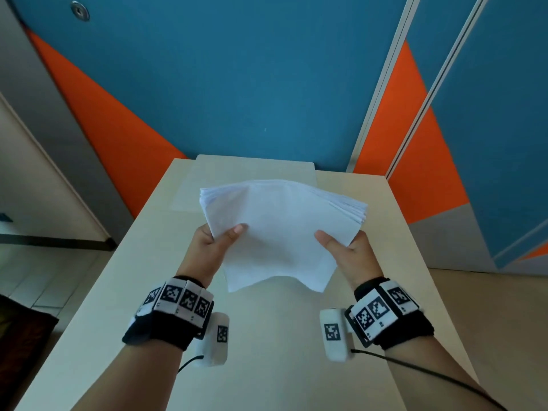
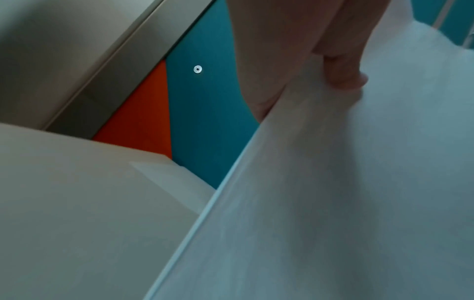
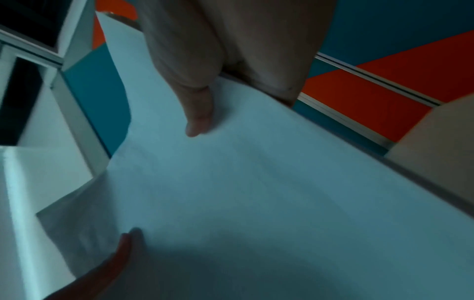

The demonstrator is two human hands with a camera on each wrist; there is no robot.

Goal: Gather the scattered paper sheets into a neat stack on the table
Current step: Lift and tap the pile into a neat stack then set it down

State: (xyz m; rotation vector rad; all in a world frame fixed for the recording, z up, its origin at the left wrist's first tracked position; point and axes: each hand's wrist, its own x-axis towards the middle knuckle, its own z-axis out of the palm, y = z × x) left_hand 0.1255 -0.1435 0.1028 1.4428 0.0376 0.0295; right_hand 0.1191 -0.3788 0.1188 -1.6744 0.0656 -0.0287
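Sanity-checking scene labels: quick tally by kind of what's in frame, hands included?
Hands: 2, left hand and right hand, each gripping the paper
Paper stack: 1, sheets too many to count
Loose sheet: 1, flat at the far end
Table: 1
Total: 5

My left hand (image 1: 213, 241) at nine o'clock of the paper stack (image 1: 281, 229), my right hand (image 1: 347, 247) at three, stack above the table (image 1: 267, 351), a single sheet (image 1: 255, 170) on the table at twelve, wall panels (image 1: 237, 84) behind it
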